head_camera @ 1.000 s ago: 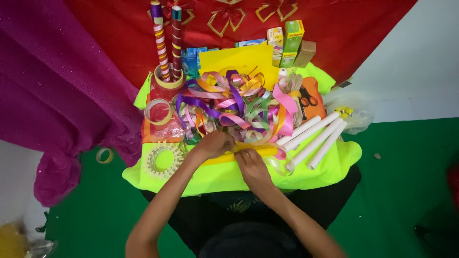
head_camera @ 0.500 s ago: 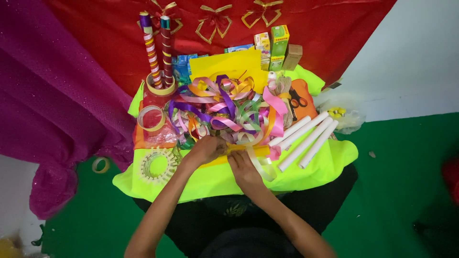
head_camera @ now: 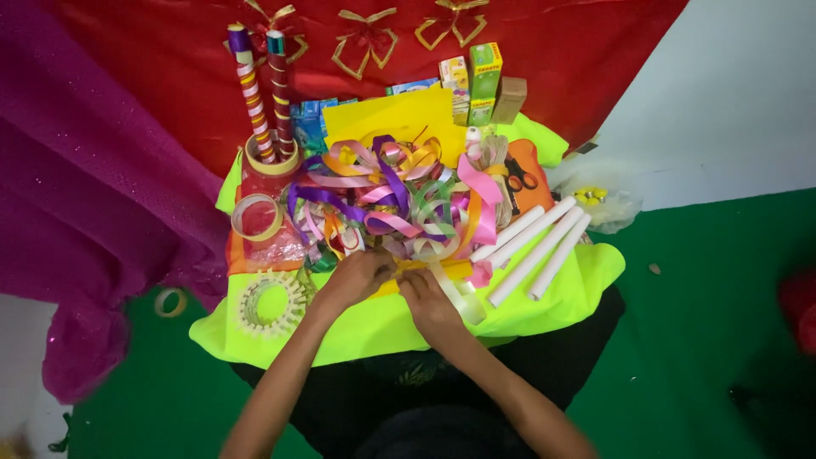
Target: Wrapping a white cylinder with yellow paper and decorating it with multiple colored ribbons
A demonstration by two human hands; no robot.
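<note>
Left hand curled at the near side of the tangled heap of coloured satin ribbons, fingers closed among the strands; exact strand pinched not discernible. Right hand just beside it, closed likewise, touching a pale cream ribbon strip trailing toward the near edge of the desk. Both hands met at the near-centre of the desk, probably for working a single strip between them over the flat yellow-green cloth covering the desk.

Ribbon heap at mid-desk, within reach of either hand. Four white rolled paper tubes laid side by side, slanting toward the right edge, apparently parked clear of the ribbons. Round cream peg loom ring flat at the near left corner. Transparent roll of adhesive tape upright near the left edge, on an orange sheet. Black-handled scissors on orange card at the far right.

Containers: a short round cream holder at the far left, carrying two tall ribbon-wound sticks upright. Small cardboard boxes in green, yellow and brown standing along the far edge, shut, contents unseen. Clear plastic bag off the right edge, holding small yellow pieces, kind unclear.
</note>
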